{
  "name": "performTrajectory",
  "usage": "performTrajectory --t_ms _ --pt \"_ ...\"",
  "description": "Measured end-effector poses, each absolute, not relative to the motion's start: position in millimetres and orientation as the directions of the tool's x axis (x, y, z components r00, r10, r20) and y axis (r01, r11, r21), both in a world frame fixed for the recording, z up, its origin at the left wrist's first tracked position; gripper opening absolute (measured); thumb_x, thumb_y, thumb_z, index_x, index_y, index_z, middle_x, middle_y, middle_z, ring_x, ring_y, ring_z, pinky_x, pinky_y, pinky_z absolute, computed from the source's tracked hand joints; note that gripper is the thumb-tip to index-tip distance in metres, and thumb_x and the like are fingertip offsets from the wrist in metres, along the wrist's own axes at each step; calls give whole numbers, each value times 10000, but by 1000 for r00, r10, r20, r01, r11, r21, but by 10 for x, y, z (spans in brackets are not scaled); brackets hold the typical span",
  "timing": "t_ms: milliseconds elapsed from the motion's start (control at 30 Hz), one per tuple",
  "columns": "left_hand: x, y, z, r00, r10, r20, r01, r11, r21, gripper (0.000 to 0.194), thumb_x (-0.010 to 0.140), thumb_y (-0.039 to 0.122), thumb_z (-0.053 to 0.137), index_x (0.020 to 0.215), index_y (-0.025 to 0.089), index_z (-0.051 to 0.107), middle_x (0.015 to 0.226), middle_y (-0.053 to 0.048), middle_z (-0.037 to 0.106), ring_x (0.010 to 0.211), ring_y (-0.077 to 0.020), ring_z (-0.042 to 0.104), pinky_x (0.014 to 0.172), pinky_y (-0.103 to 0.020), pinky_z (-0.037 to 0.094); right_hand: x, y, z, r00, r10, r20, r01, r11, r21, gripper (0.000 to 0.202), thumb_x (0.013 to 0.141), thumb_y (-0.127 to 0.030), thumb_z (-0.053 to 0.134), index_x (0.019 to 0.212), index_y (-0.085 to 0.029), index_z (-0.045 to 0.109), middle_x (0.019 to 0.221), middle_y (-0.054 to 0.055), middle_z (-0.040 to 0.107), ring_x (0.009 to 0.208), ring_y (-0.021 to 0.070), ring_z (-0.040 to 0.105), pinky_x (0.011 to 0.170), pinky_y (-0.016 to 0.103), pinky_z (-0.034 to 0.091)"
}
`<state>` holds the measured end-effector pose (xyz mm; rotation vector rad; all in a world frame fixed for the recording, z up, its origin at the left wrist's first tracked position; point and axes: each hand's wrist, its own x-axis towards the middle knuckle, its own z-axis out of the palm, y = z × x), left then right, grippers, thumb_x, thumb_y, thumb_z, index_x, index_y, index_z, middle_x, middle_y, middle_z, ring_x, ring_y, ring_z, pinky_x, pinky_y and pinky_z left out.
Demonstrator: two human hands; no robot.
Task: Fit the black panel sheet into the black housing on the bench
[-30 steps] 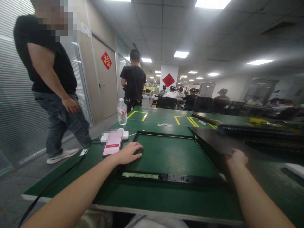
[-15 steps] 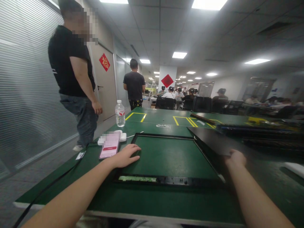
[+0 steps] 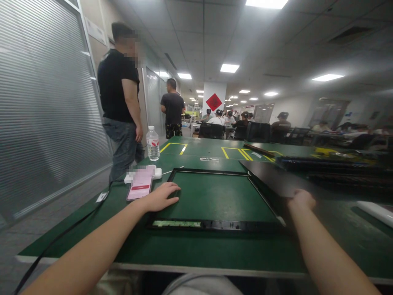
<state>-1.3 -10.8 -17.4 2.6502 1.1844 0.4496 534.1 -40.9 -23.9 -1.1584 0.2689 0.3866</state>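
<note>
Head view, and at the far left I see someone in a black T-shirt (image 3: 118, 90) standing beyond the green table (image 3: 208, 250). A black cable (image 3: 69, 231) runs over the table's edge, then comes a phone (image 3: 139, 189) with a lit pink screen, a water bottle (image 3: 153, 145) behind it. The worker's left hand (image 3: 162, 196) lies over the left side of a black frame (image 3: 221, 225), thumb and fingers apart. That frame lies flat on the tabletop, a green strip (image 3: 176, 223) along its near bar. By its right side a thin dark panel (image 3: 270, 180) is tilted, its edge pinched in the right hand (image 3: 302, 200). Farther right sit long dark pieces (image 3: 325, 164) and something white (image 3: 376, 213).
</note>
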Motion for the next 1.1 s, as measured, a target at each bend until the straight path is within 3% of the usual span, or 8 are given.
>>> performTrajectory --t_ms 500,800,1100 --pt "-13 -100 -183 624 758 191 692 -649 317 488 903 511 528 1255 195 649 1349 -139 601 1267 -297 542 1102 -427 405 5268 -432 -211 914 174 -367 -405 318 -857 392 547 23 550 879 -183 594 1013 33 647 792 172 653 586 303 583" --pt "11 -105 -160 630 756 179 698 -652 298 494 905 507 513 1250 183 655 1349 -148 600 1266 -304 540 1095 -427 413 5333 -409 -261 890 265 -371 -447 353 -822 426 537 52 537 894 -176 584 942 14 638 771 171 651 645 354 613" --pt "17 -118 -153 632 756 169 707 -652 275 521 917 527 492 1263 167 643 1348 -154 590 1274 -295 528 1105 -409 395 5227 -483 -183 849 326 -415 -517 355 -779 317 626 73 529 820 -177 558 803 -9 586 671 120 596 643 295 598"
